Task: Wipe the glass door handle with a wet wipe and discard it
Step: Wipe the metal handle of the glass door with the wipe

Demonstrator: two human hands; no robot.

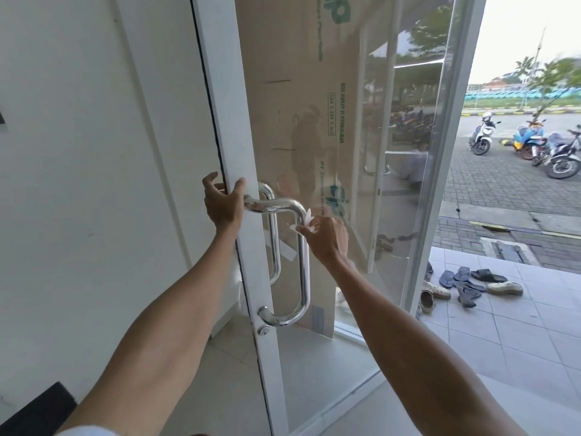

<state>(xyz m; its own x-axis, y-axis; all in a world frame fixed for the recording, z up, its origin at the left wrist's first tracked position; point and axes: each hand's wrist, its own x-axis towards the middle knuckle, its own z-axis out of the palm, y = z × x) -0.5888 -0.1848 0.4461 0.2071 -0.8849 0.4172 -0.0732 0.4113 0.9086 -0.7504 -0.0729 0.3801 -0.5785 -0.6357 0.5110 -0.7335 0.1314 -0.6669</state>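
I am gripping the edge of the white door frame (227,105) with my left hand (224,204), fingers curled round it, steadying the open glass door (405,215). My right hand (327,240) is pinching a small crumpled wet wipe (307,221) against the chrome pull handle (304,272), just under its upper bend. The wipe is touching the bar, with most of the upright and the lower curve lying below it.

To do this well, I am judging that the wipe should be wrapping right round the tube and sliding down its full length. It should then be covering both bends and the mounts, while my left hand is bracing the door against swinging.

Behind the glass a cardboard sheet (283,73) is showing green print running sideways: "BOX HARAP DI KEMBALIKAN" and a boxed "544 X 334 X", the last figure unclear. A large green logo is too cut off to read.
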